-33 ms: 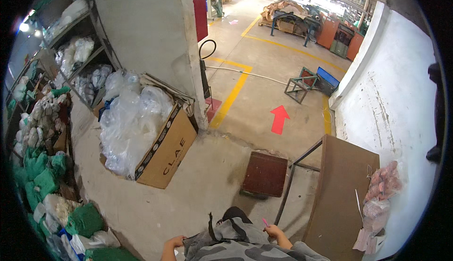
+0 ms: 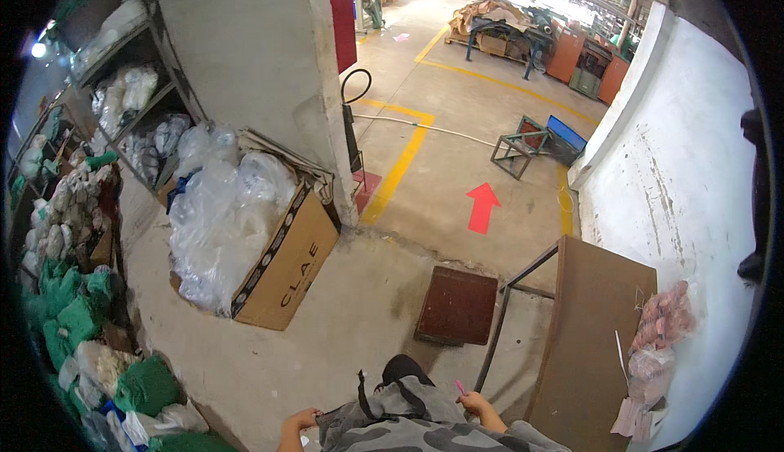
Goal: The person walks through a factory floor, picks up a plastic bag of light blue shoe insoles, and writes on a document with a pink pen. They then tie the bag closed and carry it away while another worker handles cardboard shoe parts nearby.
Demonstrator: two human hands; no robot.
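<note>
My right hand (image 2: 471, 403) is closed around a slim pink stick (image 2: 460, 387), which looks like a pen; its tip points up and to the left. On the other side, my left hand (image 2: 304, 419) has its fingers closed at the pulled-out edge of the grey camouflage jacket (image 2: 384, 419) that I wear. Black cords hang at the front of the jacket. Below me shows a dark shoe (image 2: 403, 367). Nearest to my right hand stands a table with a brown top (image 2: 592, 321) and a metal leg frame.
A low dark red stool (image 2: 459, 305) stands ahead. Left of it is a cardboard box (image 2: 286, 276) full of clear plastic bags. Green and white bundles (image 2: 147, 385) line the left side. Bagged pinkish pieces (image 2: 663, 313) lie by the white wall. A red arrow (image 2: 483, 207) marks the floor.
</note>
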